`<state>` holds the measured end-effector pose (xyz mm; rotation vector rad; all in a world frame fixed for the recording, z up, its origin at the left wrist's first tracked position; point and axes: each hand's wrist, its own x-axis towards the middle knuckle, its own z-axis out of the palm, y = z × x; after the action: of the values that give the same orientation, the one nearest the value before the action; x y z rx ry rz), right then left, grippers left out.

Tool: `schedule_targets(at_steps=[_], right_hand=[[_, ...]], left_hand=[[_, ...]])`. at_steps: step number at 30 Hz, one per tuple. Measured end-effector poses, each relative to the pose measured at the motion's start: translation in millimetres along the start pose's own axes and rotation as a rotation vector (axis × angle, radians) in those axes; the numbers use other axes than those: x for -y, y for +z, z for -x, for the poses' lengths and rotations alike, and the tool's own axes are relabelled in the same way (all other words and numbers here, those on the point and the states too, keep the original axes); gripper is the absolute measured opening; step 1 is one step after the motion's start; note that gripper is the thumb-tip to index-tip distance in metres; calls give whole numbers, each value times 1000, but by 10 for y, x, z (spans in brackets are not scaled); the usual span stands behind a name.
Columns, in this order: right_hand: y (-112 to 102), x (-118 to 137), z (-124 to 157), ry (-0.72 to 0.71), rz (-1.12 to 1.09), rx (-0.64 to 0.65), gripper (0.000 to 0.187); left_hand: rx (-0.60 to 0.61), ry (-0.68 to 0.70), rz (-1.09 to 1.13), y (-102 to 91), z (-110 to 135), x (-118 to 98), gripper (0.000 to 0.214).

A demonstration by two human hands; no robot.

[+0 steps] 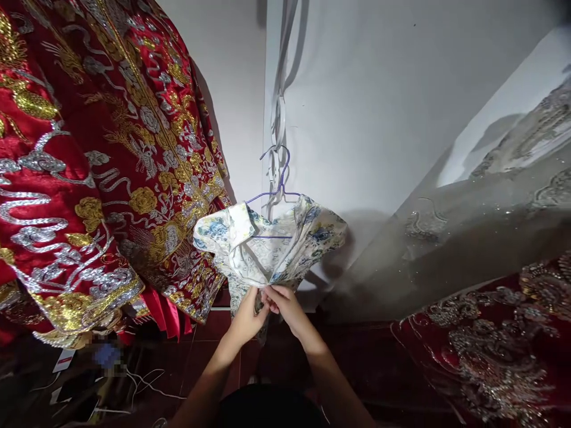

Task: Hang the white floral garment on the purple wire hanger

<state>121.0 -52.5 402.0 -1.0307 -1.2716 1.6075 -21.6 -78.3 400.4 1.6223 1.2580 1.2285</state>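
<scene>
A small white dress with blue and yellow flowers (267, 244) hangs on a purple wire hanger (280, 184), hooked to a white chain of hangers against the white wall. My left hand (247, 318) and my right hand (285, 306) meet just below its open front. Both pinch the fabric edges together at the waist, fingers closed on the cloth. The lower part of the dress is hidden behind my hands.
A large red robe with gold and silver embroidery (89, 154) hangs at the left. A grey sheer beaded gown (482, 226) and a dark red embroidered garment (495, 345) fill the right. White cables (143, 383) lie on the dark red tiled floor.
</scene>
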Motion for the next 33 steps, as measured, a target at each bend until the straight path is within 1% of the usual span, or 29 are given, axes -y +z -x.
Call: schedule_targets(at_steps=[1,3,4,6,8,11,13,14,15,17,19,21,23,24,25,26,27,28,30,32,33], right_hand=[[-8,54,22,8,22,45,50],[-36,228,34,24,85,108,47],[-54,355,20,14,108,113,46],[-86,691,-50,-66,133,51,44],[-102,1107,-156,-193,137,-56,41],[-80,1712,-293,-317,108,-123,36],[-44,1985,-328,-376,55,-162,33],[-24,2067,-328,-400,22,-188,32],[-4,2116,-320,-420,-9,-215,32],[32,2134,-284,-442,-52,-246,31],[57,2092,-234,-452,-69,-240,31],[71,2036,-175,-462,-72,-220,32],[79,1997,-113,-469,-49,-203,33],[83,1988,-83,-465,-23,-194,34],[87,1985,-57,-460,12,-186,34],[91,1988,-37,-461,53,-179,34],[94,1992,-28,-469,99,-173,35],[94,1994,-33,-486,145,-174,36],[77,1969,-90,-531,218,-198,37],[37,1881,-199,-550,260,-250,37],[12,1811,-258,-540,274,-276,36]], left_hand=[[-11,1,-18,49,4,36,20],[-77,1,-31,135,-4,86,10],[-109,5,-33,171,-9,102,12],[-130,19,-40,232,-13,122,18],[-103,41,-57,273,-24,128,21],[-40,90,-97,284,-109,97,21],[20,130,-145,262,-216,61,19],[60,147,-175,249,-273,46,17],[100,162,-204,236,-328,34,15],[155,174,-241,214,-421,16,12],[172,170,-245,185,-494,-33,11],[176,190,-213,122,-573,-173,10],[121,297,-125,6,-679,-437,11],[59,384,-61,-66,-745,-610,19],[-61,492,-7,-142,-817,-799,28],[-158,570,19,-214,-895,-992,34],[-214,613,20,-276,-974,-1177,38],[-222,625,-11,-324,-1051,-1341,34],[-177,641,-116,-373,-1181,-1578,18],[-151,645,-209,-389,-1267,-1679,14],[-173,646,-231,-404,-1292,-1686,14]])
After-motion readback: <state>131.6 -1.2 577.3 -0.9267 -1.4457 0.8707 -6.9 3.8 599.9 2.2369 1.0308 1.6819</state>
